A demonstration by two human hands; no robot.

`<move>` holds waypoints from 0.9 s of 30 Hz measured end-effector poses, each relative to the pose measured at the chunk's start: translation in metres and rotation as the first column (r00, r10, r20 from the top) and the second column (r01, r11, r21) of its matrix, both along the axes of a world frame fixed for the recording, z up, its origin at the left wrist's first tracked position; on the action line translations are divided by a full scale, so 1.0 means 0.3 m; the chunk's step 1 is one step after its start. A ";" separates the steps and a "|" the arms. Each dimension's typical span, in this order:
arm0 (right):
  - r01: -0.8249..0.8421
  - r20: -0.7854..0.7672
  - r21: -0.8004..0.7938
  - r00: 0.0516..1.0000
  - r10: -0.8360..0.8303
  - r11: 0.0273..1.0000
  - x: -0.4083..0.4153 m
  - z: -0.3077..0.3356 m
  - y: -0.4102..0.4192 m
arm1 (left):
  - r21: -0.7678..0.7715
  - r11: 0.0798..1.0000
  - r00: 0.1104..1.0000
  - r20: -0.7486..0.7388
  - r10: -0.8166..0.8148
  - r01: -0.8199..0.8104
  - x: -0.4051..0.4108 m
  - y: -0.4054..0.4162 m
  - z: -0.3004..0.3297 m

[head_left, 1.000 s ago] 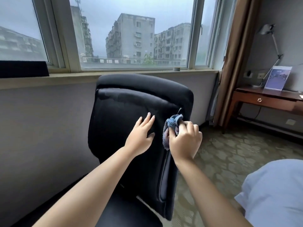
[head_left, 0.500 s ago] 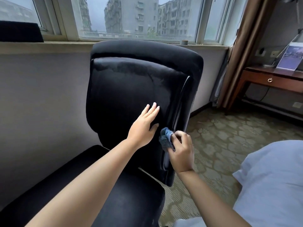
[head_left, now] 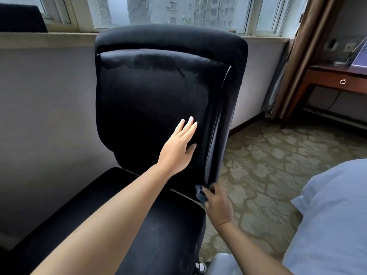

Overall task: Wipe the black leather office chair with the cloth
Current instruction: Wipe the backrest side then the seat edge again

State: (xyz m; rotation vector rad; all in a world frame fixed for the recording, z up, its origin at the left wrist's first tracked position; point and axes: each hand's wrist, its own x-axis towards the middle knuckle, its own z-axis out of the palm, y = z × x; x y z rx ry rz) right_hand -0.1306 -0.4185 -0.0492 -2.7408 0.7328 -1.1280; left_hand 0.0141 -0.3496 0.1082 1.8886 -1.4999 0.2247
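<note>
Fingers [head_left: 188, 126] flat on chair [head_left: 151, 92], right hand [head_left: 218, 203] gripping cloth [head_left: 200, 193]

Your black leather chair [head_left: 151, 100] stands upright, backrest facing you, its glossy front streaked. Your dark blue cloth [head_left: 200, 193] sits bunched against the backrest's lower right edge, above the seat.

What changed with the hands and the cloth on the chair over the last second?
The right hand slid the cloth down the chair backrest's right edge, from upper part to bottom corner. It still grips the cloth. The left hand stayed flat on the backrest.
</note>
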 end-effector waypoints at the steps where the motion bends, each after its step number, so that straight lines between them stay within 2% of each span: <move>1: -0.001 0.033 0.006 0.999 0.001 1.000 0.006 0.004 -0.001 | 0.000 1.000 1.000 0.008 -0.001 0.001 0.011 -0.003 -0.009; 5: -0.007 0.125 -0.019 0.992 0.009 1.000 0.062 0.066 -0.003 | 0.007 1.000 1.000 -0.002 0.027 -0.027 0.019 -0.027 -0.057; 7: -0.008 0.056 0.003 0.998 0.007 1.000 0.079 0.047 -0.010 | 0.005 0.999 0.999 0.005 0.042 -0.042 0.015 -0.041 -0.077; 9: 0.101 -0.069 0.164 0.994 -0.090 0.981 0.072 -0.039 -0.035 | -0.039 0.998 0.999 0.020 0.048 -0.048 0.022 -0.047 -0.092; 11: 0.239 -0.134 0.349 0.970 -0.204 0.906 0.045 -0.110 -0.052 | -0.078 0.996 0.998 0.043 0.040 -0.036 0.039 -0.052 -0.112; 17: 0.081 0.063 0.378 0.992 -0.113 0.922 0.100 -0.073 0.000 | -0.163 0.987 0.984 0.175 0.036 -0.007 0.081 -0.070 -0.178; 19: 0.069 0.074 0.412 0.991 -0.108 0.908 0.109 -0.080 0.014 | -0.172 0.985 0.979 0.202 0.030 0.005 0.084 -0.076 -0.191; 21: 0.119 0.032 0.519 0.987 -0.158 0.846 0.116 -0.103 0.004 | -0.179 0.984 0.973 0.228 0.032 0.009 0.089 -0.078 -0.198; 24: 0.249 -0.055 0.768 0.943 -0.327 0.590 0.137 -0.127 -0.032 | -0.174 0.985 0.966 0.258 0.029 0.017 0.097 -0.075 -0.210; 25: 0.246 -0.034 0.794 0.931 -0.364 0.555 0.142 -0.129 -0.030 | -0.171 0.985 0.963 0.268 0.030 0.017 0.101 -0.075 -0.214; 27: 0.196 0.076 0.777 0.915 -0.397 0.599 0.148 -0.126 0.001 | -0.159 0.987 0.958 0.285 0.040 0.006 0.103 -0.077 -0.220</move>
